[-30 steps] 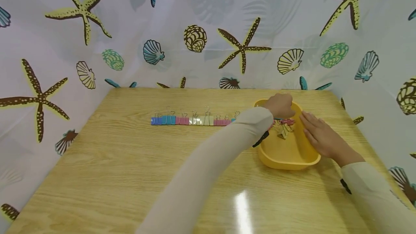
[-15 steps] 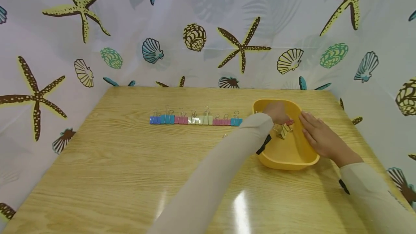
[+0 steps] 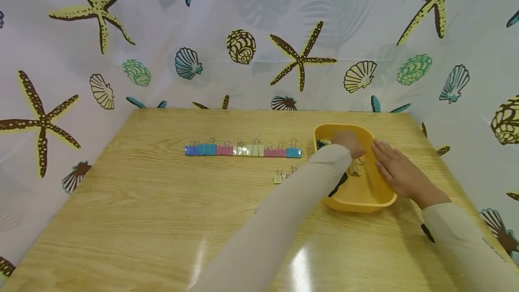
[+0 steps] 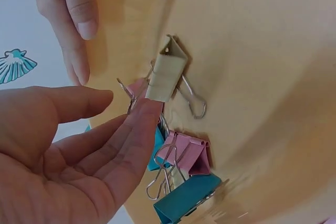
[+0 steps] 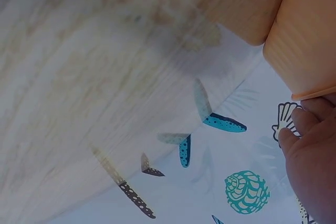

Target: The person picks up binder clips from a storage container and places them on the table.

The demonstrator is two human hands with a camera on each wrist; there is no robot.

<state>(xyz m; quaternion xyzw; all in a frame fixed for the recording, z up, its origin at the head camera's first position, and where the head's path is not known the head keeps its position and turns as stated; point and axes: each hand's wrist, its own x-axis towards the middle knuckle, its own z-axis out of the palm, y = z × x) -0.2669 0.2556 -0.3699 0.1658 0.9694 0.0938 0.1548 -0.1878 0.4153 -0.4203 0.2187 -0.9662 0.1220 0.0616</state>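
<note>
My left hand (image 3: 348,143) reaches into the yellow bin (image 3: 361,207), over the binder clips inside. In the left wrist view, the left thumb and fingers (image 4: 94,150) stand apart, with the fingertips against or right beside a cream binder clip (image 4: 167,74). Close by lie a pink binder clip (image 4: 190,151) and a teal binder clip (image 4: 190,198); others are partly covered by the hand. With extended fingers, my right hand (image 3: 399,170) rests against the bin's right side. The right wrist view catches that hand (image 5: 315,150) at the bin's rim.
A row of binder clips (image 3: 256,150) in blue, pink, cream and teal runs across the wooden table (image 3: 142,202), left of the bin. In front of it sits a cream binder clip (image 3: 279,178), with another partly behind the left sleeve. A patterned cloth (image 3: 227,3) encloses the table.
My left hand has dipped lower into the bin and its forearm has shifted right, uncovering the row's right end and the clips in front. The right hand has kept its place.
</note>
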